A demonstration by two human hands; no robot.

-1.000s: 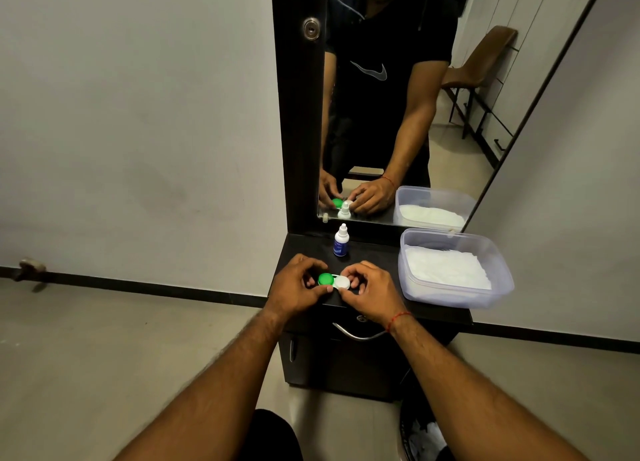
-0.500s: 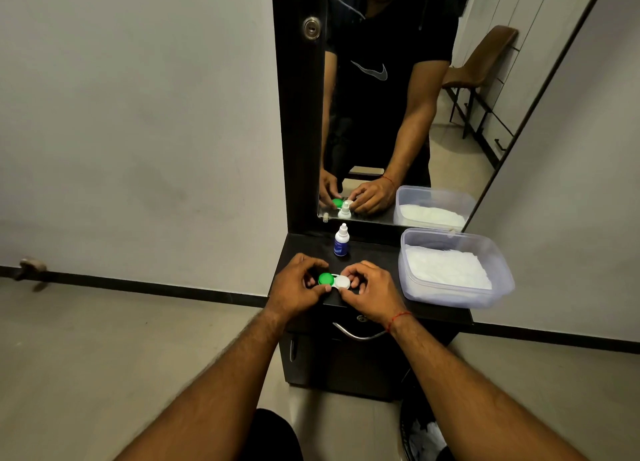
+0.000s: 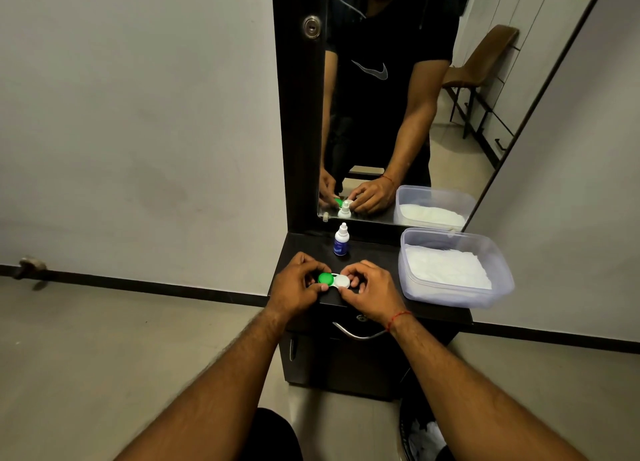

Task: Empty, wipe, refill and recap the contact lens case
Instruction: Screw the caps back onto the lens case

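The case [image 3: 333,280] lies flat near the front edge of the cabinet top [image 3: 374,249], a smooth dark matte slab. It is a small plastic piece of two round wells joined side by side, with a glossy green cap [image 3: 326,278] on the left well and a white cap [image 3: 342,281] on the right, both flat discs. The left hand [image 3: 294,285] has its fingers curled round the green end and pinches the case there between thumb and fingertips. The right hand [image 3: 372,290], with a thin red thread [image 3: 396,318] at the wrist, curls the same way round the white end and pinches it. Just behind the case stands a bottle [image 3: 341,240], upright, white with a blue label and a tapered nozzle cap. To the right sits a tub [image 3: 450,296] of cloudy translucent plastic, rectangular with rounded corners, holding a stack of soft white tissue [image 3: 446,268]. A mirror [image 3: 398,114] in a dark frame rises behind, and a curved metal handle [image 3: 356,334] shows below the top
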